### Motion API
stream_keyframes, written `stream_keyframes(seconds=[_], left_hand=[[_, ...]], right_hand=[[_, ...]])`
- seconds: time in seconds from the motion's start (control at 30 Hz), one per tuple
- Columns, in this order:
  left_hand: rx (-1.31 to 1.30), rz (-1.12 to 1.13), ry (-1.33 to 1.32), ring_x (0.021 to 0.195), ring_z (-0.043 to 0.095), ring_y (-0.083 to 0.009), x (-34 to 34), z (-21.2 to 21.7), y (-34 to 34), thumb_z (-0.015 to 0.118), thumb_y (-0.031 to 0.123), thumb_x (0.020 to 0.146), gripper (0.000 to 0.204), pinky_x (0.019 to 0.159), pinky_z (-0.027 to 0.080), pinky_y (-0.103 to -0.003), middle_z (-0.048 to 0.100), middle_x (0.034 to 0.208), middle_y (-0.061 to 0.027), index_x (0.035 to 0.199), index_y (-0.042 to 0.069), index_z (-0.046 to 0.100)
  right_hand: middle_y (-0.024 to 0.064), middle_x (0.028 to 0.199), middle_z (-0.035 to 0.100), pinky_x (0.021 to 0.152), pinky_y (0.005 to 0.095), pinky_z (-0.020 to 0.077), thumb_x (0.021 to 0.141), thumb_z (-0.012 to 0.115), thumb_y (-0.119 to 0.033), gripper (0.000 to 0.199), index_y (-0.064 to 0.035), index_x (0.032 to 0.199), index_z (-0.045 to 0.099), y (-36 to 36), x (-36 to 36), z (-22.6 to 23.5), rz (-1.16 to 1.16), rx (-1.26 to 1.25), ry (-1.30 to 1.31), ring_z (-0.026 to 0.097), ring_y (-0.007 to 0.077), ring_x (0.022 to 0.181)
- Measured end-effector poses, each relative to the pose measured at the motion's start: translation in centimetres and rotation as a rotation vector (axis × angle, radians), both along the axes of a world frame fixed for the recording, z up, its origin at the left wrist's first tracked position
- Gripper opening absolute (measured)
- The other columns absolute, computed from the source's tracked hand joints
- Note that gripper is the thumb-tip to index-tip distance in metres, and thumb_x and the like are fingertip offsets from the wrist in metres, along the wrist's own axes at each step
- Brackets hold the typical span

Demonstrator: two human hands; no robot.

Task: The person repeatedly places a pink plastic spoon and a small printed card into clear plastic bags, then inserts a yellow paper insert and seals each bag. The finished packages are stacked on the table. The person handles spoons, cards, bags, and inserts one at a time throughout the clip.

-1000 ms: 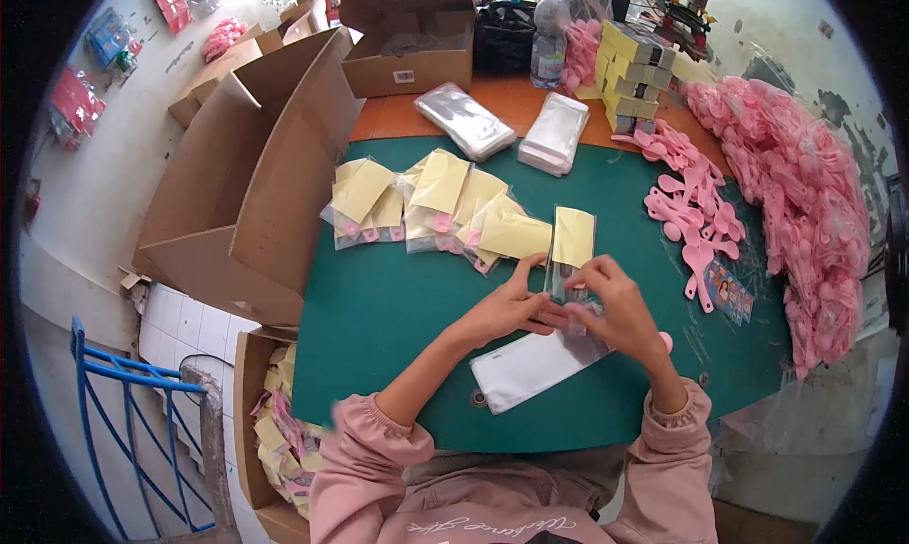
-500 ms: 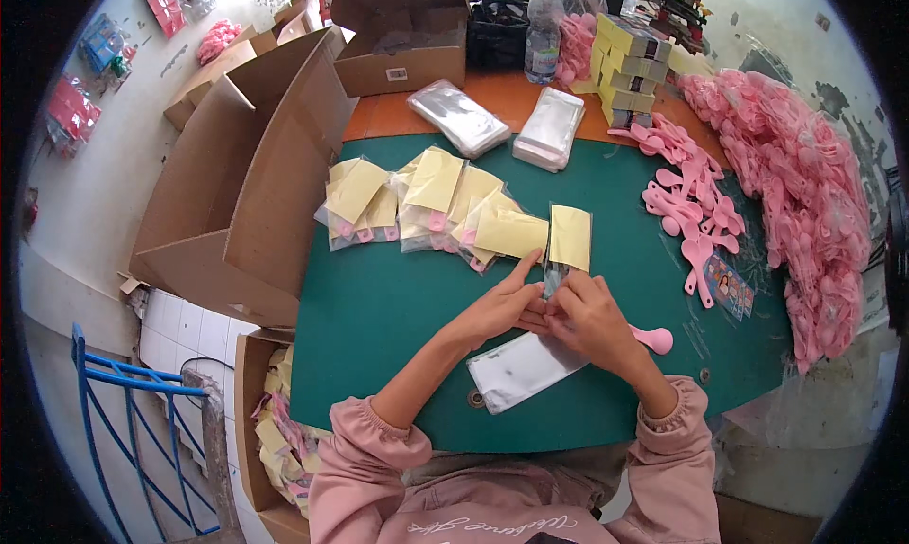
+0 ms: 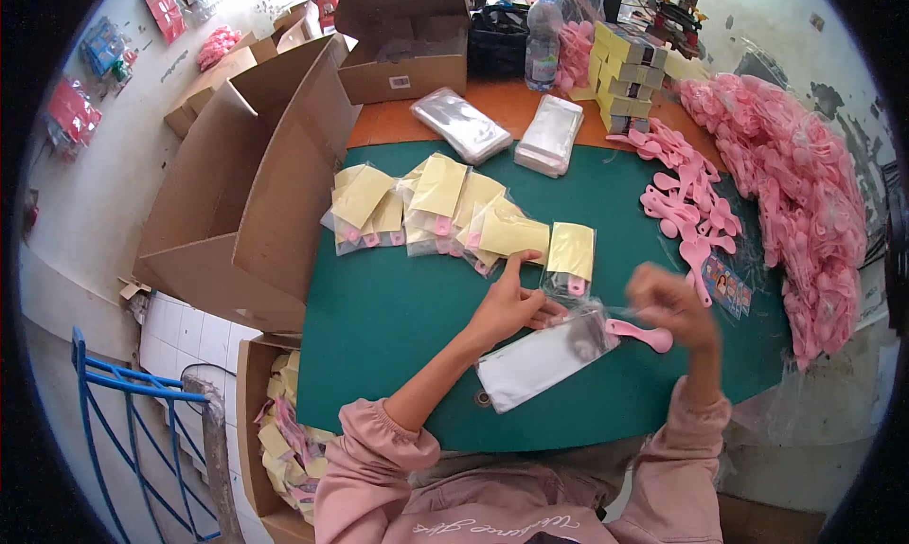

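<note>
My left hand [image 3: 516,309] is open, its index finger stretched to the lower edge of the yellow-backed packets and its other fingers by a stack of clear plastic bags [image 3: 544,359]. My right hand [image 3: 668,303], blurred, is raised right of the bags with its fingers curled in; what they hold, if anything, I cannot make out. Below it a pink spoon [image 3: 649,336] lies with its handle end at the bags' right end. A clear packet [image 3: 571,250] with a yellow card and a pink piece lies just beyond my left hand. More such packets [image 3: 440,189] overlap to its left.
Loose pink spoons [image 3: 696,198] and a large bagged pile of them [image 3: 786,175] lie at the right. Two bag stacks [image 3: 461,124], card stacks [image 3: 627,75] and a water bottle [image 3: 543,42] stand behind. Cardboard boxes [image 3: 294,165] flank the green table mat [image 3: 398,307] on the left.
My right hand has left my left hand and the packet, moving right and up. The packet now lies with its pink piece showing; the spoon's handle and bags are more exposed.
</note>
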State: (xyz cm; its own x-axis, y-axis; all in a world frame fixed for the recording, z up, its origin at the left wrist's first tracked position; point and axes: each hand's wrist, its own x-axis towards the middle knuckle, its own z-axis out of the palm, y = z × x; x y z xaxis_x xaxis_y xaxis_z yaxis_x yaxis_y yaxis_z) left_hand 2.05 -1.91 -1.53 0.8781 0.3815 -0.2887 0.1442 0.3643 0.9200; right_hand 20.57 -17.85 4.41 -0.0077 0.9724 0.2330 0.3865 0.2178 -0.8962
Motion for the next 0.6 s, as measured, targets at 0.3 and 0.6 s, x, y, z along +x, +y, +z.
stream_keyframes(seconds=[0.3, 0.6], left_hand=[[0.226, -0.108, 0.026, 0.084, 0.059, -0.0135, 0.6, -0.5, 0.1, 0.045, 0.005, 0.087, 0.021, 0.066, 0.051, -0.025, 0.06, 0.091, -0.0102, 0.107, 0.003, 0.043], [0.004, -0.06, -0.126, 0.082, 0.059, -0.0109, 0.1, -0.1, 0.0, 0.047, 0.007, 0.088, 0.018, 0.069, 0.05, -0.023, 0.061, 0.089, -0.0074, 0.106, 0.003, 0.049]], right_hand=[[0.0165, 0.103, 0.053, 0.084, 0.0335, 0.0406, 0.074, 0.054, -0.002, 0.041, -0.0022, 0.114, 0.046, -6.1, 11.7, -1.3, -0.937, -0.209, -1.033, 0.052, 0.0272, 0.095], [0.0123, 0.091, 0.047, 0.074, 0.0352, 0.0435, 0.065, 0.066, -0.003, 0.029, -0.0054, 0.09, 0.053, 2.2, -3.6, -4.1, -0.357, 0.15, -0.912, 0.052, 0.0264, 0.087]])
